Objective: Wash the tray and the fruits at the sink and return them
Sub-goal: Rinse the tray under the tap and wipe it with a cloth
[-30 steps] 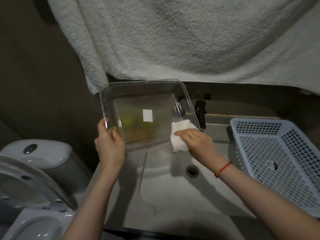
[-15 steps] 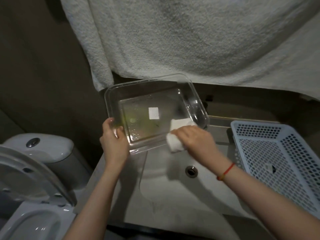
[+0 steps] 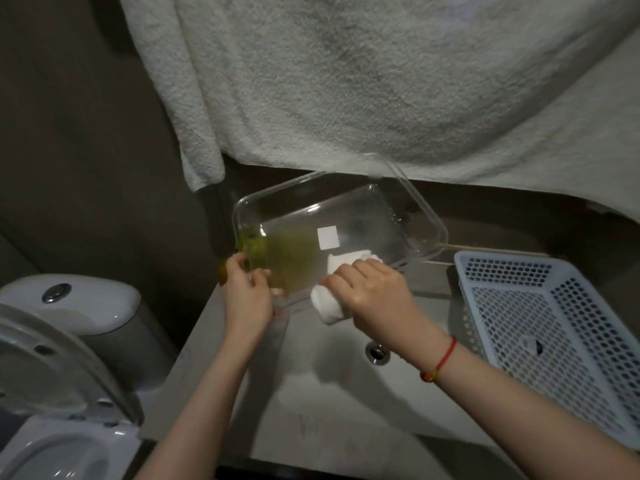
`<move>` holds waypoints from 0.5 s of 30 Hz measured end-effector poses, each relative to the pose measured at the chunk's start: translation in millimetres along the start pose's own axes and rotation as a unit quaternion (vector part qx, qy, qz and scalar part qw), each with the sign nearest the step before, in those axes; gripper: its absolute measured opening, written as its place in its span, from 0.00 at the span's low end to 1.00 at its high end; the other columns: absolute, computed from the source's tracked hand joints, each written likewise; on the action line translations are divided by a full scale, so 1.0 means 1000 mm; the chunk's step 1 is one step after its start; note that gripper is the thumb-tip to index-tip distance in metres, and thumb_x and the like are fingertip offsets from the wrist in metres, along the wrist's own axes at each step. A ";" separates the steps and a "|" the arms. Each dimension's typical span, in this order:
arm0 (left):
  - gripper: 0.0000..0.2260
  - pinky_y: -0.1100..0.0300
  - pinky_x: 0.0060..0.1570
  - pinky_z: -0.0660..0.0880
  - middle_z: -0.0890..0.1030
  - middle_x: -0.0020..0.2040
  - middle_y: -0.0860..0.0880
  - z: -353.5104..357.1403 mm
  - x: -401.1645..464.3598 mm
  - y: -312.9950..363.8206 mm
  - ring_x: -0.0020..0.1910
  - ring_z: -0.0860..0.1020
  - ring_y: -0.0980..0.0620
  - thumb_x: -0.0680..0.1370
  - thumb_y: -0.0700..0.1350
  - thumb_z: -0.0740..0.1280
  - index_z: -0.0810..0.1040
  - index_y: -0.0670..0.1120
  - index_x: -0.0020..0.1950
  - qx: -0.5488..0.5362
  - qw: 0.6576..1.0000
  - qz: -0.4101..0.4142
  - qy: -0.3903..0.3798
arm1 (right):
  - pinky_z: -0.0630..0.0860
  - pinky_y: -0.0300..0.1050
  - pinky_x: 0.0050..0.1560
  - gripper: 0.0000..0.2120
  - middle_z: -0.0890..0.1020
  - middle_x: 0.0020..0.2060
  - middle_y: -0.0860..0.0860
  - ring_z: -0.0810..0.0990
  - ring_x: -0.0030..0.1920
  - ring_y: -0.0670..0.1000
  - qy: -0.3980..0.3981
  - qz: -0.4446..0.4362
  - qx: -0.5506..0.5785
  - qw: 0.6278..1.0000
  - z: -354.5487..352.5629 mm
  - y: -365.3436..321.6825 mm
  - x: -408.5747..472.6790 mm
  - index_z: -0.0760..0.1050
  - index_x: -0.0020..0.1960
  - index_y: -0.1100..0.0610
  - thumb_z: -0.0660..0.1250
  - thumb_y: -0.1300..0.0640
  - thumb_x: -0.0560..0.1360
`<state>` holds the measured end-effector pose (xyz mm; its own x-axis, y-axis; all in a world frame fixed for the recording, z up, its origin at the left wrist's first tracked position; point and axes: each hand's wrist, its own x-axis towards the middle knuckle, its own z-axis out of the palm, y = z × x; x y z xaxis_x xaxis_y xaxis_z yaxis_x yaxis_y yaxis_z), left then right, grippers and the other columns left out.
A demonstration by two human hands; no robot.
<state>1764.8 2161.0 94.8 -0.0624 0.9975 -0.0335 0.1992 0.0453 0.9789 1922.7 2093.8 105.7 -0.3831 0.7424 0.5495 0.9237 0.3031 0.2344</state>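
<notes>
A clear rectangular tray [image 3: 363,216] is held tilted above the sink [image 3: 346,393], its open side turned toward the camera. Its long axis runs from about 8 o'clock, at the near-left corner, up to about 2 o'clock, where the far corner rises against the hanging white towel [image 3: 346,81]. A small white label [image 3: 328,238] is seen on its base, and a greenish tint is visible through the left part.

The near-left corner is gripped by the left hand [image 3: 247,296], fingers curled round the rim. A folded white cloth [image 3: 332,289] is held by the right hand [image 3: 372,294], fingers bent over it, and is pressed against the tray's near edge and base.

The drain [image 3: 377,353] lies at 6 o'clock from the tray. A pale blue perforated basket [image 3: 561,327] stands at 4 o'clock, and a toilet [image 3: 69,341] at 8 o'clock.
</notes>
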 end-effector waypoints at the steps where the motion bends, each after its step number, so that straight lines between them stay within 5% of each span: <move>1: 0.17 0.56 0.40 0.78 0.77 0.58 0.42 -0.003 0.000 0.002 0.44 0.80 0.48 0.82 0.41 0.56 0.62 0.44 0.71 0.033 0.999 0.007 -0.022 | 0.76 0.41 0.31 0.19 0.80 0.32 0.52 0.79 0.31 0.54 -0.009 0.016 0.010 1.000 -0.004 0.005 0.002 0.81 0.40 0.56 0.73 0.69 0.51; 4: 0.20 0.50 0.66 0.66 0.70 0.69 0.44 -0.015 -0.005 0.012 0.67 0.69 0.46 0.81 0.47 0.57 0.62 0.44 0.73 0.205 0.963 0.156 -0.079 | 0.71 0.39 0.29 0.21 0.81 0.35 0.51 0.80 0.33 0.54 -0.091 0.054 0.023 0.994 -0.026 0.017 0.017 0.81 0.44 0.55 0.76 0.67 0.51; 7: 0.13 0.53 0.73 0.51 0.75 0.58 0.52 -0.023 -0.012 0.020 0.62 0.69 0.57 0.79 0.48 0.62 0.76 0.43 0.58 0.303 0.895 0.294 -0.141 | 0.65 0.43 0.38 0.21 0.79 0.52 0.48 0.78 0.54 0.52 -0.177 0.080 0.017 0.981 -0.041 0.030 0.032 0.73 0.61 0.49 0.67 0.54 0.69; 11: 0.08 0.74 0.57 0.63 0.76 0.36 0.49 -0.028 -0.006 0.033 0.40 0.75 0.55 0.77 0.33 0.64 0.77 0.40 0.39 0.167 0.911 0.357 -0.123 | 0.72 0.45 0.40 0.24 0.82 0.50 0.52 0.80 0.51 0.57 -0.106 0.085 0.085 0.987 -0.056 0.038 0.044 0.77 0.60 0.53 0.69 0.65 0.64; 13: 0.12 0.74 0.40 0.66 0.73 0.33 0.53 -0.028 0.002 0.041 0.35 0.72 0.61 0.78 0.33 0.63 0.73 0.45 0.36 0.108 0.922 0.357 -0.103 | 0.77 0.48 0.44 0.25 0.83 0.49 0.54 0.81 0.50 0.57 0.007 0.091 0.114 0.989 -0.054 0.037 0.047 0.79 0.57 0.57 0.68 0.70 0.62; 15: 0.15 0.71 0.35 0.66 0.72 0.30 0.53 -0.026 0.010 0.046 0.32 0.71 0.62 0.79 0.37 0.62 0.71 0.48 0.33 0.069 0.936 0.333 -0.090 | 0.74 0.47 0.51 0.25 0.82 0.52 0.55 0.78 0.54 0.55 0.131 0.130 0.128 0.974 -0.048 0.038 0.047 0.78 0.59 0.60 0.61 0.70 0.63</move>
<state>1748.2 2171.2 144.8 0.2841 0.7993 0.5295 0.2596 -0.5958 0.7600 1940.0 2111.5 178.9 -0.0930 0.6469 0.7569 0.9488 0.2881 -0.1297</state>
